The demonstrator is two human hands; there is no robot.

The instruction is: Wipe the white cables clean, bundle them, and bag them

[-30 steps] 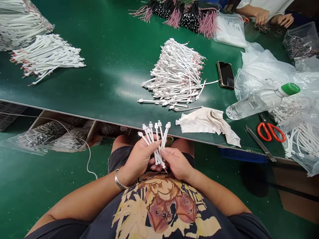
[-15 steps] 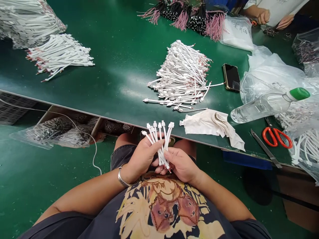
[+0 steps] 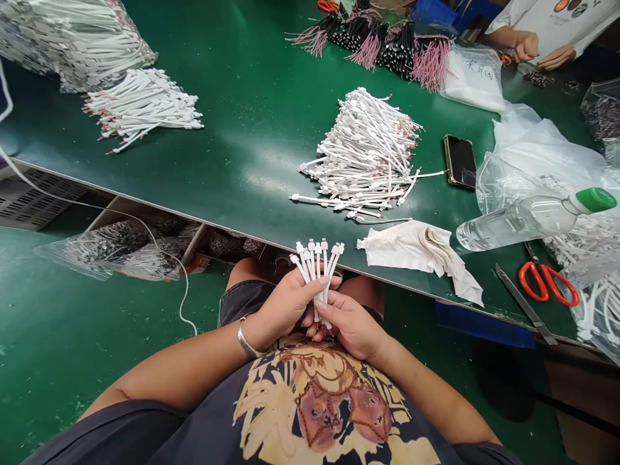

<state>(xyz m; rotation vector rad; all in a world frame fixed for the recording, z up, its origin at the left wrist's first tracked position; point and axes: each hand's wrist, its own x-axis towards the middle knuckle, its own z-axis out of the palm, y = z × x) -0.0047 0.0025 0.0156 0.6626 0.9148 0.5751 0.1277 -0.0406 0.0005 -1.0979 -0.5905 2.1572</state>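
Both hands hold one fanned bunch of short white cables (image 3: 318,263) over my lap, below the table's front edge. Their white connector ends point up and away from me, and reddish bare wire ends show at the bottom. My left hand (image 3: 287,302) is closed round the middle of the bunch, its thumb across the front. Lower down, my right hand (image 3: 349,321) pinches the cables near their wire ends. On the table ahead lies a large pile of the same white cables (image 3: 363,155). A smaller cable pile (image 3: 145,106) lies at the left.
On the green table (image 3: 232,129) at the right are a cloth (image 3: 411,248), phone (image 3: 460,161), water bottle (image 3: 527,219), red-handled scissors (image 3: 547,283) and a metal blade (image 3: 526,303). Pink and black wire bundles (image 3: 372,48) lie at the back. A co-worker's hands (image 3: 540,55) are at the far right.
The view has shifted, so the table things sit a little further right and mostly lower. In my hands the cable tops stand more evenly spread. Both hands keep their hold.
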